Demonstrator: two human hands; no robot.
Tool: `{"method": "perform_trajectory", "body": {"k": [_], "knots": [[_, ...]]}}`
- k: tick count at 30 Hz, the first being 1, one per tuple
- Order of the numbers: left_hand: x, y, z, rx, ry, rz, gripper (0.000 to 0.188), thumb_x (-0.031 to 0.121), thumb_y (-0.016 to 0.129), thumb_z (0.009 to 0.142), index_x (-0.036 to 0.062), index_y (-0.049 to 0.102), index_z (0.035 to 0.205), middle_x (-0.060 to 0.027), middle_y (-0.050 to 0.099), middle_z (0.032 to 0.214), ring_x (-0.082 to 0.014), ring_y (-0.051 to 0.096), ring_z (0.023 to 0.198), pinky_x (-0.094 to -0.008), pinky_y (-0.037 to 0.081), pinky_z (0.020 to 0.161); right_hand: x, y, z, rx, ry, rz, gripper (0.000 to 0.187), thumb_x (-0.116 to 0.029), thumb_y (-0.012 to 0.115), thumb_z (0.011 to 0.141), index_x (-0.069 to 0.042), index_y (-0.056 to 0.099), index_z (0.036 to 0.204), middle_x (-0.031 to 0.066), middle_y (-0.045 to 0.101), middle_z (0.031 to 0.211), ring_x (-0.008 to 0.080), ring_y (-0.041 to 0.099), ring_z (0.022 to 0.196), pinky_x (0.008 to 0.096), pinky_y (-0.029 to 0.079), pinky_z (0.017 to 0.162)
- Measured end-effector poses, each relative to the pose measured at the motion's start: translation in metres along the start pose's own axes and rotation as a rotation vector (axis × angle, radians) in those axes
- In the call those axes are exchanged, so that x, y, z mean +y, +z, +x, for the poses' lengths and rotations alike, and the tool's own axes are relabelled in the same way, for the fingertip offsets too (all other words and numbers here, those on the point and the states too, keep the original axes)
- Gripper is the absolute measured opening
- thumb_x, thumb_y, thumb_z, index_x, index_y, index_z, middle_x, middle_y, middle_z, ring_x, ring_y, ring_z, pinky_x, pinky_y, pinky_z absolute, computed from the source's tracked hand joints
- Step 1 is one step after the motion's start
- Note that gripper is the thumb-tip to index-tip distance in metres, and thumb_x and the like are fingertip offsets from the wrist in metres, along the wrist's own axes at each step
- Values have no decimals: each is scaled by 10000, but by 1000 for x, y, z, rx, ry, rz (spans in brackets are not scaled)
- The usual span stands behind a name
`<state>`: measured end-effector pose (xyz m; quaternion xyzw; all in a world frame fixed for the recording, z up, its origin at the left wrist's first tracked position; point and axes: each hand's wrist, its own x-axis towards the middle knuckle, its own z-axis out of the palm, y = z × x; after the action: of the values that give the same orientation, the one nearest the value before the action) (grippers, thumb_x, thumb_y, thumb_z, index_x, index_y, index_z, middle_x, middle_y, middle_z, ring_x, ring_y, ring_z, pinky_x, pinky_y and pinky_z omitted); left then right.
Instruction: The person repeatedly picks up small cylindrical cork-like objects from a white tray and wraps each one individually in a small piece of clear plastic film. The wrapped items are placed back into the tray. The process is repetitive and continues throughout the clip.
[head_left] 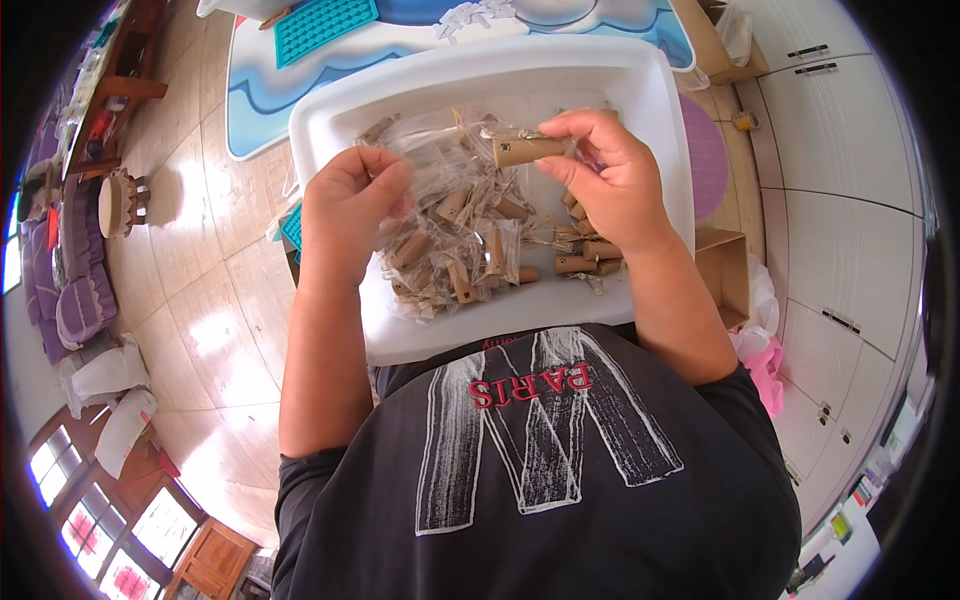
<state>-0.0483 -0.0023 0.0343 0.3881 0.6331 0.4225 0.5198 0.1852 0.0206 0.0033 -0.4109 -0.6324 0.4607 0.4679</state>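
Many: short brown cardboard tubes (470,250), bagged and loose, heaped in white plastic tray (640,85).
Right hand (610,175): pinches one brown tube in clear bag (525,150).
Left hand (350,205): fingers closed on clear plastic bag (430,150).
Progress: apparently midway; loose tubes (585,255) remain.

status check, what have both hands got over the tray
Left hand pinching clear bag. Right hand holding brown tube at bag mouth. White tray below, nothing blocking.
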Motion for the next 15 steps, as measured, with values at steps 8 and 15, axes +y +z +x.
{"method": "perform_trajectory", "body": {"k": [8,15], "knots": [[-4,-3,1,-28,-30,-29,139,126,649,819,-5,603,830,-20,574,670,-81,516,547,-211,456,519,-3,-1,-1,-83,33,-72,287,120,618,744,-21,571,989,-1,549,933,9,423,637,155,358,536],[1,6,-4,-116,-59,-14,138,91,653,803,-25,585,832,-43,581,664,-98,542,564,-219,456,538,-11,2,0,-105,-16,-146,282,128,617,719,-25,583,953,9,569,921,18,415,624,160,346,533]]}}
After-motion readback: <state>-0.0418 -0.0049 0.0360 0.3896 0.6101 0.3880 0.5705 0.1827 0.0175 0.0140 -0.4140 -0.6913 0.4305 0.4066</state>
